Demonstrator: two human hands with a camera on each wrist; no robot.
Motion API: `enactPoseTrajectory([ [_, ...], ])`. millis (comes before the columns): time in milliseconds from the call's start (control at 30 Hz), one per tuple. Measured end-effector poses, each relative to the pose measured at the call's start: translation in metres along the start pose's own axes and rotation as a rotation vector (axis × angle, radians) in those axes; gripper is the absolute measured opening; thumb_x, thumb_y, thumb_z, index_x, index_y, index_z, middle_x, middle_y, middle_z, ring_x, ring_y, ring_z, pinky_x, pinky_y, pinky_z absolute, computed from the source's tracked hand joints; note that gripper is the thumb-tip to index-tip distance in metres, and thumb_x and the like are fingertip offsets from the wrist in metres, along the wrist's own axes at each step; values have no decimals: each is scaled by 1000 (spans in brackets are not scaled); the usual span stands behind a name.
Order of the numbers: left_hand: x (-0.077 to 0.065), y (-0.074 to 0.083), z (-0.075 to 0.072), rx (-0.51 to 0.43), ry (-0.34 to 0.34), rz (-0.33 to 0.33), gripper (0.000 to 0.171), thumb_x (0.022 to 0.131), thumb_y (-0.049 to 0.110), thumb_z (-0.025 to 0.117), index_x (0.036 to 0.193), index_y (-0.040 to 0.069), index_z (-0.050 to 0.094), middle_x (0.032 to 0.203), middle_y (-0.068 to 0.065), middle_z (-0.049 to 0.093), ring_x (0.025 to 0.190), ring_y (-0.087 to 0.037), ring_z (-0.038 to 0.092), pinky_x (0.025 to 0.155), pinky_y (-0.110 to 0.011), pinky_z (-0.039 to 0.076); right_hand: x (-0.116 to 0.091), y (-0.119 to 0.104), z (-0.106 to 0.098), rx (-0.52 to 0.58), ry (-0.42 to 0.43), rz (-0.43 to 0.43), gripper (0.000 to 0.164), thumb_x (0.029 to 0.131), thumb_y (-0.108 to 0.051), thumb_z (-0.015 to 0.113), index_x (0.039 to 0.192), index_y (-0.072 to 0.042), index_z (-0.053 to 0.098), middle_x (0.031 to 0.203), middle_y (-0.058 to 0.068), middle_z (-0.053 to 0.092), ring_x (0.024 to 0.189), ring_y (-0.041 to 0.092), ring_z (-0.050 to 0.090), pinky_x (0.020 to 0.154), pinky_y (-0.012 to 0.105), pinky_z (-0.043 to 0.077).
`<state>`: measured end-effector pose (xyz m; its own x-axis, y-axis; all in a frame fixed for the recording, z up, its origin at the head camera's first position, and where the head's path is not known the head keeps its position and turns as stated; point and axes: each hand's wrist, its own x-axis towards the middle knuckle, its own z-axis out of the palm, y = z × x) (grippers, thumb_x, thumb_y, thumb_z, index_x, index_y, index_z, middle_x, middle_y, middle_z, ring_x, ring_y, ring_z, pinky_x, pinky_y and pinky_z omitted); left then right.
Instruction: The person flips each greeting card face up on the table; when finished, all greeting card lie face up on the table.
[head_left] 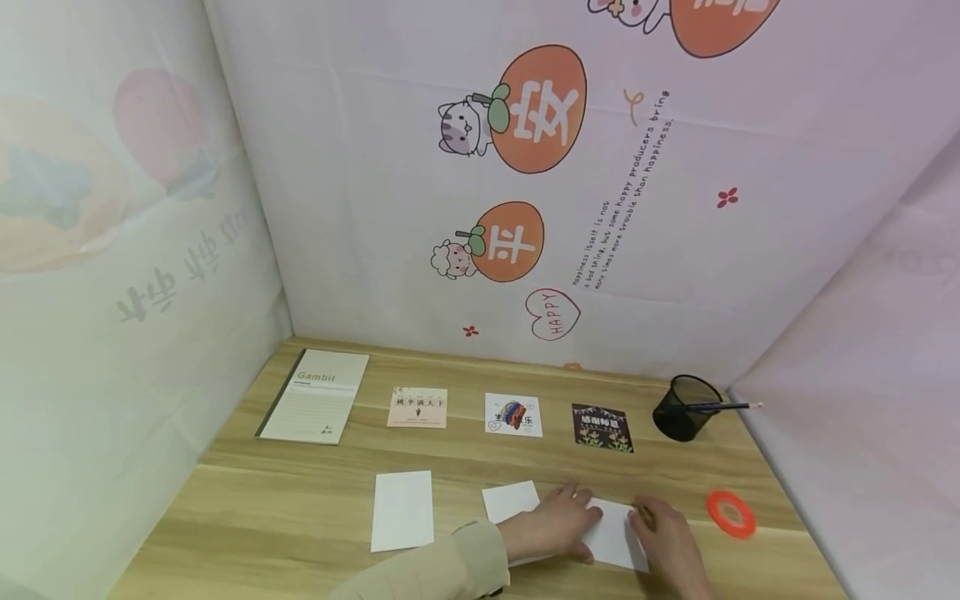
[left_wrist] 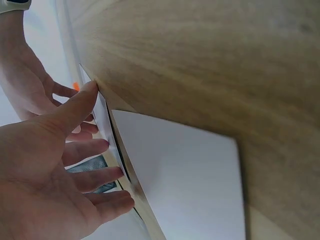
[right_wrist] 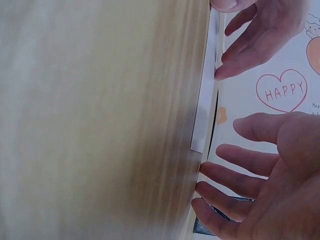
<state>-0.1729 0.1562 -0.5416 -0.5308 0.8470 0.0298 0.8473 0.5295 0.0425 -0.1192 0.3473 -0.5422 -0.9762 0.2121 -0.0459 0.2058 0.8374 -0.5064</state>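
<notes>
In the head view, a white card (head_left: pixel 617 535) lies on the table between my two hands. My left hand (head_left: pixel 555 523) rests at its left edge, thumb at the near side and fingers at the far side. At the right edge, my right hand (head_left: pixel 670 542) touches the card near its far corner. The left wrist view has my left hand (left_wrist: pixel 55 175) with fingers extended along the card. Fingers on my right hand (right_wrist: pixel 270 175) are spread and loosely straight in the right wrist view. A second white card (head_left: pixel 510 500) is partly hidden under my left forearm.
Another white card (head_left: pixel 402 510) lies to the left. Behind are a notebook (head_left: pixel 315 396), a pink card (head_left: pixel 417 408), a white printed card (head_left: pixel 513 415) and a dark card (head_left: pixel 602 427). A black mesh pen holder (head_left: pixel 681 421) holds a pencil (head_left: pixel 720 407); an orange tape roll (head_left: pixel 731 513) lies right.
</notes>
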Motion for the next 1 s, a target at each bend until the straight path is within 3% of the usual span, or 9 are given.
enactPoseTrajectory([
  [367,0,1,2,51,21,41,54,78,56,71,117,20,65,126,-2,55,121,-23,50,102,-27,42,-1,0,-1,7,-16,13,35,92,-13,59,118,10,60,117,30,59,112,47,53,93,59,43],
  [700,-1,3,3,82,3,41,63,80,60,66,125,17,61,132,-3,51,125,-25,47,105,-28,40,-2,1,-1,27,-32,29,37,94,-17,58,120,9,59,120,30,59,113,47,52,93,58,43],
  [1000,0,3,3,77,4,44,64,82,60,65,129,17,60,133,-4,50,125,-25,47,108,-29,36,-5,1,-4,151,-3,44,42,96,-19,56,127,9,53,122,29,59,113,43,55,94,56,44],
])
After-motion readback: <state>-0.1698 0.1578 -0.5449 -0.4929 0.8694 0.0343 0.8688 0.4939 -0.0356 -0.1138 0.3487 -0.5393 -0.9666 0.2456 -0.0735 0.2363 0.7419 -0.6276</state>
